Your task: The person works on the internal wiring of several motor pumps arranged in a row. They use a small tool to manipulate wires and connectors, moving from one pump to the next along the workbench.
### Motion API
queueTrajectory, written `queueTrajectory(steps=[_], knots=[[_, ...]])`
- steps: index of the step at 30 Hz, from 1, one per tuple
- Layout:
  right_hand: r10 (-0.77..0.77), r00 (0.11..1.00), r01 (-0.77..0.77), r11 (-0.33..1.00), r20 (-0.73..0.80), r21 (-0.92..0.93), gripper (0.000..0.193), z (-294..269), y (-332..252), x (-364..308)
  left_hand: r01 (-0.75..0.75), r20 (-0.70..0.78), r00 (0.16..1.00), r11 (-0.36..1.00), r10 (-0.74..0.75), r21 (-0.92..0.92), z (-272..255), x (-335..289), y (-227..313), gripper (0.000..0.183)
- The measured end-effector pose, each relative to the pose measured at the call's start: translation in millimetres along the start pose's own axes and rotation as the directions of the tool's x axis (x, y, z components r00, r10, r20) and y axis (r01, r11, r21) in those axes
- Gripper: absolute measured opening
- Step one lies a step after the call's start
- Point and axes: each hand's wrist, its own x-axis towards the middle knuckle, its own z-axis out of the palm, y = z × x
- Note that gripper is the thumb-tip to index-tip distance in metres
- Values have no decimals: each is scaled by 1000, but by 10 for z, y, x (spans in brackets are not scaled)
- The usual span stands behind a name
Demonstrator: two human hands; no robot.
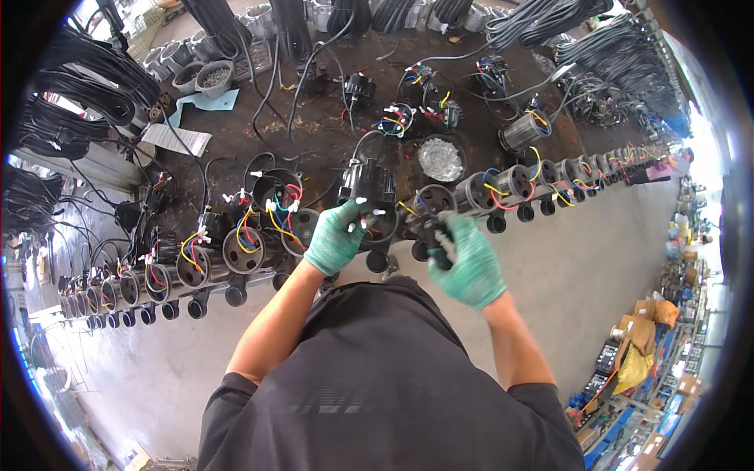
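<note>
My left hand (336, 235), in a green knit glove, is closed in a pinch at the near side of a black ribbed housing (367, 179) on the bench edge. Several wires with white end caps (361, 202) stick out around its fingertips. A black cable runs from the top of the housing. My right hand (471, 265), gloved alike, is closed round a dark hand tool (430, 234), slightly blurred, held just right of the housing. The tool's exact kind is hard to make out. Behind it lies a round metal cylinder (434, 198).
Grey motor cylinders (518, 182) with coloured wires line the bench edge on both sides. A bowl of small clear pieces (441, 159) stands behind the housing. Coiled black cables (613, 59), a paper sheet (179, 140) and tubs (214, 76) lie farther back on the dark bench (259, 133).
</note>
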Motion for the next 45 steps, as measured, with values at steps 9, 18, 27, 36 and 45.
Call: queueTrajectory(steps=[9,18,27,36,45], knots=[[39,999,-40,999,27,32,74,335,-361,149,-33,-1,999,999,33,-9,8,-36,-106,24],[155,963,-142,987,223,-71,79,459,-337,189,10,39,999,1000,-10,9,-55,-26,-28,26],[141,951,-167,983,276,72,66,706,-203,191,42,67,997,995,-36,-90,-107,-24,-15,28],[51,926,-220,878,374,424,79,380,-279,288,35,13,999,999,-35,11,-10,-54,41,22],[53,988,-58,998,146,29,77,-514,179,386,-56,-206,975,986,87,156,80,-121,-25,9]])
